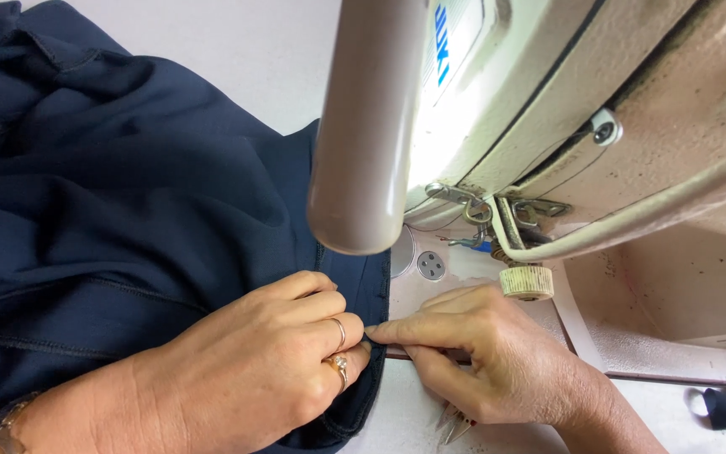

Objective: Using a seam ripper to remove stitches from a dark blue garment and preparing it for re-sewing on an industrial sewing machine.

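Navy fabric (128, 210): soft, limp, light, heaped in folds over the left of the pale desk (237, 50), right edge running under the sewing machine (565, 109). Likely to slump and crease, not slip; nothing fragile. Left hand (254, 370), two rings on the fingers, pressed flat on the cloth beside the hem. Right hand (497, 353) pinching the hem edge (377, 328) between thumb and forefinger, fingertips of both hands touching there. Best hold judged to be that stitched edge, firmer than the loose body. Small snips (455, 424) tucked under the right palm.
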